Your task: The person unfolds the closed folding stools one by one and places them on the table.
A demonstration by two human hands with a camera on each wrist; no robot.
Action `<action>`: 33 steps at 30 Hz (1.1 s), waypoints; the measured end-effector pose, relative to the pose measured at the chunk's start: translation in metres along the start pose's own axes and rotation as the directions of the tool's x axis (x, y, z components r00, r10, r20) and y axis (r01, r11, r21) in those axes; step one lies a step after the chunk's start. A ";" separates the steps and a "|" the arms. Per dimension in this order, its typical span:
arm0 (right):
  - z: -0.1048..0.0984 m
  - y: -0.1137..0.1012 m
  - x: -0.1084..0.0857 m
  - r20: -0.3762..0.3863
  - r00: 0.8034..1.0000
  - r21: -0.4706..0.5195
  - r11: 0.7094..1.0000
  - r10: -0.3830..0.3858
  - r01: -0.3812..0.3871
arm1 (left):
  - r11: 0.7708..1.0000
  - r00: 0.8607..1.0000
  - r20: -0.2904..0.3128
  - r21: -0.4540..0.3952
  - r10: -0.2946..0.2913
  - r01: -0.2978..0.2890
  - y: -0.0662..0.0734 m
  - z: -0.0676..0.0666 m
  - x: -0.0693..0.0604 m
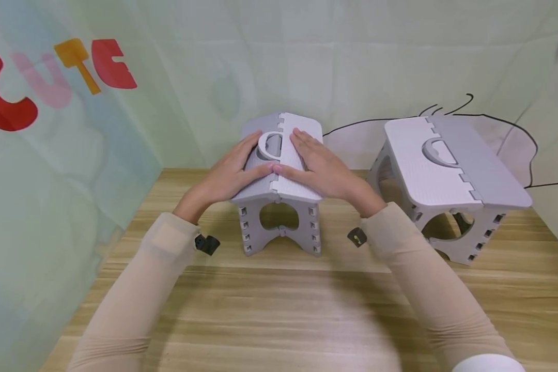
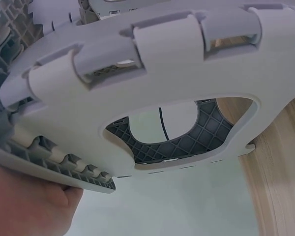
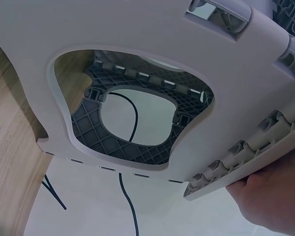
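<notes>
A folding step stool (image 1: 290,189) with a grey half and a white half stands upright on the table. Its two top panels slope down from a raised hinge line in the middle, where the oval handle (image 1: 266,146) is. On the grey panel rests my left hand (image 1: 230,173), fingers extended. My right hand (image 1: 327,168) lies on the white panel in the same way, and the two thumbs meet near the hinge. In both wrist views, the stool's leg panel (image 2: 162,78) (image 3: 132,29) fills most of the picture; each hand shows only partly behind the top's edge.
A second folding stool (image 1: 411,160), opened with a flat top, stands to the right beside my right forearm. The wood-grain table (image 1: 269,310) extends toward me. A printed cloth backdrop (image 1: 242,62) hangs close behind and to the left.
</notes>
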State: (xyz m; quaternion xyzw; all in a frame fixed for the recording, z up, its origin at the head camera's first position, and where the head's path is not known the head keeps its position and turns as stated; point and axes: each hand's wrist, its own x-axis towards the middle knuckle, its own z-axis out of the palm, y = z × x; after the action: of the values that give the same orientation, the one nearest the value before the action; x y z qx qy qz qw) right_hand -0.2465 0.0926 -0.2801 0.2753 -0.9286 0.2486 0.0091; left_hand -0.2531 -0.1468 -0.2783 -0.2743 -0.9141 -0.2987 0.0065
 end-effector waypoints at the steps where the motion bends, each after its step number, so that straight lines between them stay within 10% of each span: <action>1: -0.001 0.000 0.000 0.003 1.000 -0.005 1.000 -0.001 0.001 | 1.000 1.000 0.002 0.007 -0.001 0.001 0.000 0.000 0.000; 33: -0.010 -0.003 0.002 0.093 0.996 -0.135 0.991 -0.011 0.024 | 0.990 0.997 0.073 0.140 0.000 -0.010 0.003 -0.004 0.001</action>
State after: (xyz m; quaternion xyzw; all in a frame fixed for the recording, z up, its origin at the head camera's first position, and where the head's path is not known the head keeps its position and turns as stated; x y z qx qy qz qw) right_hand -0.2476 0.0947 -0.2695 0.2934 -0.9404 0.1717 -0.0125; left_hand -0.2531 -0.1466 -0.2729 -0.2862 -0.9317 -0.2236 -0.0068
